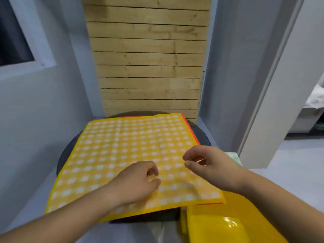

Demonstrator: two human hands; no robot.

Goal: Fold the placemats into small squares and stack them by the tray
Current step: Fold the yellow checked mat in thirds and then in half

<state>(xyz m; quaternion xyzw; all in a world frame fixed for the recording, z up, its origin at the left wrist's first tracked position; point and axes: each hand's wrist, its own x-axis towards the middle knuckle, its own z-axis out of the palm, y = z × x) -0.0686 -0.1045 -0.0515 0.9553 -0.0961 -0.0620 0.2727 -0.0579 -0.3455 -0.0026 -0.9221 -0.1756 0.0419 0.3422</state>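
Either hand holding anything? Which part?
Cannot tell. The left hand lies curled on the yellow placemat; the right hand curls over its right side. No clear pinch shows.

Even, cool indoor light, moderately bright; source out of view. Shadows soft and faint: dark band under near edge of placemat [122, 146], greyish smear on it below right hand [210, 165]. Sharp white glare spot on glossy yellow tray [210, 225]. Motion blur on right hand's fingers and on checks beside left hand [138, 179]. General softness; grain of wooden panel [149, 58] smeared. Wide-angle bending of window frame [35, 50] and right-side wall edges; forearms stretched toward lower corners.
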